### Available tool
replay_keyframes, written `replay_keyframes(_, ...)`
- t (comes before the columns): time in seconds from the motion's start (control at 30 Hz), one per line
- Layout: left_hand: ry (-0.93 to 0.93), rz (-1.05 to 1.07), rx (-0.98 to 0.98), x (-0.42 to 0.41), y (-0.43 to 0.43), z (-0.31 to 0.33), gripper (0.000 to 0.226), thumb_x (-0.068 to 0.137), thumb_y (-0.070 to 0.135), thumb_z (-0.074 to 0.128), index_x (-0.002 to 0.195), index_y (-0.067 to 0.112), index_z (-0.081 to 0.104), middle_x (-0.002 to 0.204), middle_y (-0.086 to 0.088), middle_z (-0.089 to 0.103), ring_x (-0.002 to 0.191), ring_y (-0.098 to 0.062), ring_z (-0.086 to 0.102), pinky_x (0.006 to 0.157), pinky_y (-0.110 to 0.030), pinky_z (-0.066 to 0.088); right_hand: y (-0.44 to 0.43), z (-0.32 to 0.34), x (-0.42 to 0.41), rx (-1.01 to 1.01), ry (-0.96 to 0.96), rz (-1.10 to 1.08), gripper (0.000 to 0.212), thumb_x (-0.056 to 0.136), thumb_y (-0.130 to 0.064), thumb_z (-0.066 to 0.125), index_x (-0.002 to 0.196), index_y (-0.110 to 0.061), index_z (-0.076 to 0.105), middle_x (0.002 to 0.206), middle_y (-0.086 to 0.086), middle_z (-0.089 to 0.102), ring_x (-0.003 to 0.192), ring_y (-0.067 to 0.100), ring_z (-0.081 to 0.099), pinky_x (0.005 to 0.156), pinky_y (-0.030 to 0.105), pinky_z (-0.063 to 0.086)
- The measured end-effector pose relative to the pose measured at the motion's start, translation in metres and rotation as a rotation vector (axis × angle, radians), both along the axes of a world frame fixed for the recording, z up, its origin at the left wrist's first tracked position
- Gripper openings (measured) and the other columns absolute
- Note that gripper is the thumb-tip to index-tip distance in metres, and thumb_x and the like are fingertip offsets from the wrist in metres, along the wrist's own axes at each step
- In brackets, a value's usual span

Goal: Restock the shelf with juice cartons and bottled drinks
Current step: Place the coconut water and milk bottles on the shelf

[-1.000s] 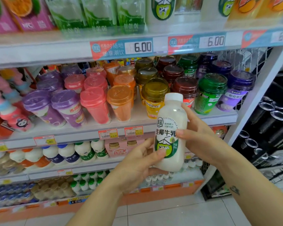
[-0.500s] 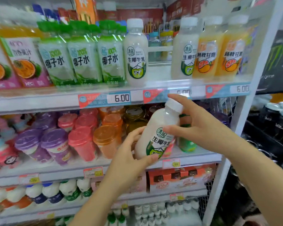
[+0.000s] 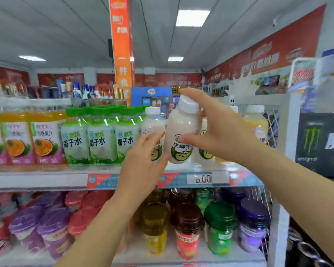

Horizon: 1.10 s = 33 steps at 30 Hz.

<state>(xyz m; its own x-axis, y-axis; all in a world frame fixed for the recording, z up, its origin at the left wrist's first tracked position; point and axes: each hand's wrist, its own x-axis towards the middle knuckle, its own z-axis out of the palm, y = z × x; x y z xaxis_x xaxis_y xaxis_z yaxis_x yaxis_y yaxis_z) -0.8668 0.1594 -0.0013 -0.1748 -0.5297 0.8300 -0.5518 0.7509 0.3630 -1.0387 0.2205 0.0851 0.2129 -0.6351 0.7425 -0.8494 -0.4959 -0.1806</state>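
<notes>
I see the top shelf (image 3: pixel 46 178) carrying a row of green coconut-water bottles (image 3: pixel 102 139) with a standing milky bottle (image 3: pixel 152 122) beside them. In front of it, the right hand (image 3: pixel 224 132) pinches the coconut milk bottle (image 3: pixel 181 132), slightly tilted at the shelf's front edge, thumb on the label and forefinger over the white cap (image 3: pixel 189 105). The left hand (image 3: pixel 143 162) is spread wide, fingers straight, thumb against the bottle's lower left side.
</notes>
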Motion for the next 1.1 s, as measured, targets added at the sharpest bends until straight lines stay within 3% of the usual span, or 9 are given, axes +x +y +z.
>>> replay_keyframes(0.1, -0.038, 0.164, -0.134, 0.001, -0.018, -0.001, 0.041, 0.087, 0.030, 0.056, 0.124, 0.016, 0.062, 0.119, 0.004, 0.058, 0.106, -0.013, 0.056, 0.090, -0.032, 0.047, -0.016, 0.003, 0.002, 0.003, 0.087, -0.085, 0.088, 0.072, -0.045, 0.077, 0.143, -0.044, 0.025, 0.131, -0.010, 0.053, 0.110, 0.019, 0.057, 0.085, 0.039, 0.050)
replay_keyframes(0.2, -0.098, 0.247, -0.211, 0.003, -0.033, -0.003, 0.043, 0.086, 0.035, 0.045, 0.120, 0.017, 0.064, 0.119, 0.001, 0.059, 0.107, -0.019, 0.056, 0.090, -0.040, 0.050, -0.032, 0.001, 0.006, 0.023, 0.149, -0.164, 0.085, 0.076, -0.047, 0.073, 0.143, -0.045, 0.021, 0.136, -0.011, 0.049, 0.111, 0.018, 0.056, 0.080, 0.033, 0.048)
replay_keyframes(0.37, -0.228, 0.416, -0.302, 0.006, -0.055, -0.012, 0.045, 0.087, 0.031, 0.045, 0.126, 0.017, 0.061, 0.140, -0.010, 0.050, 0.134, -0.027, 0.038, 0.110, -0.048, 0.031, -0.056, 0.007, 0.010, 0.136, 0.162, -0.185, 0.083, 0.077, -0.042, 0.073, 0.143, -0.043, 0.022, 0.125, -0.008, 0.055, 0.091, 0.015, 0.056, 0.073, 0.033, 0.051)
replay_keyframes(0.53, -0.282, 0.471, -0.317, 0.004, -0.067, -0.021, 0.049, 0.089, 0.034, 0.043, 0.136, 0.021, 0.053, 0.150, -0.009, 0.037, 0.141, -0.025, 0.030, 0.113, -0.054, 0.022, -0.076, 0.015, 0.012, 0.279, 0.180, -0.193, 0.081, 0.075, -0.041, 0.075, 0.141, -0.035, 0.028, 0.102, -0.002, 0.063, 0.086, 0.019, 0.060, 0.074, 0.037, 0.054)
replay_keyframes(0.63, -0.268, 0.493, -0.346, 0.001, -0.070, -0.023, 0.050, 0.089, 0.035, 0.043, 0.136, 0.021, 0.052, 0.150, -0.010, 0.037, 0.141, -0.026, 0.031, 0.113, -0.056, 0.020, -0.084, 0.020, 0.012, 0.357, 0.197, -0.191, 0.086, 0.077, -0.041, 0.074, 0.145, -0.033, 0.022, 0.120, 0.002, 0.058, 0.096, 0.021, 0.060, 0.078, 0.036, 0.054)
replay_keyframes(0.7, -0.255, 0.510, -0.371, -0.002, -0.071, -0.023, 0.049, 0.088, 0.035, 0.044, 0.133, 0.019, 0.055, 0.149, -0.011, 0.040, 0.139, -0.028, 0.033, 0.112, -0.059, 0.021, -0.086, 0.023, 0.015, 0.380, 0.273, -0.241, 0.087, 0.080, -0.045, 0.070, 0.148, -0.030, 0.017, 0.138, 0.005, 0.044, 0.112, 0.025, 0.054, 0.087, 0.038, 0.051)
replay_keyframes(0.77, -0.250, 0.517, -0.384, -0.005, -0.072, -0.024, 0.047, 0.088, 0.034, 0.046, 0.131, 0.019, 0.058, 0.147, -0.011, 0.042, 0.138, -0.029, 0.035, 0.111, -0.062, 0.021, -0.088, 0.028, 0.017, 0.334, 0.397, -0.344, 0.084, 0.081, -0.052, 0.067, 0.147, -0.026, 0.022, 0.142, 0.006, 0.035, 0.126, 0.027, 0.042, 0.093, 0.041, 0.045)
replay_keyframes(0.87, -0.261, 0.522, -0.394, -0.007, -0.073, -0.023, 0.045, 0.087, 0.034, 0.047, 0.129, 0.021, 0.058, 0.145, -0.011, 0.044, 0.137, -0.029, 0.037, 0.111, -0.063, 0.019, -0.089, 0.034, 0.016, 0.271, 0.511, -0.439, 0.081, 0.079, -0.060, 0.063, 0.143, -0.021, 0.031, 0.139, 0.006, 0.039, 0.128, 0.027, 0.034, 0.095, 0.041, 0.041)
replay_keyframes(1.1, -0.290, 0.522, -0.419, -0.010, -0.070, -0.009, 0.044, 0.090, 0.036, 0.044, 0.131, 0.023, 0.051, 0.146, -0.010, 0.040, 0.138, -0.031, 0.034, 0.112, -0.062, 0.016, -0.080, 0.031, -0.010, 0.048, 0.436, -0.373, 0.077, 0.080, -0.069, 0.053, 0.144, -0.033, 0.032, 0.135, -0.009, 0.051, 0.126, 0.019, 0.037, 0.108, 0.041, 0.025)
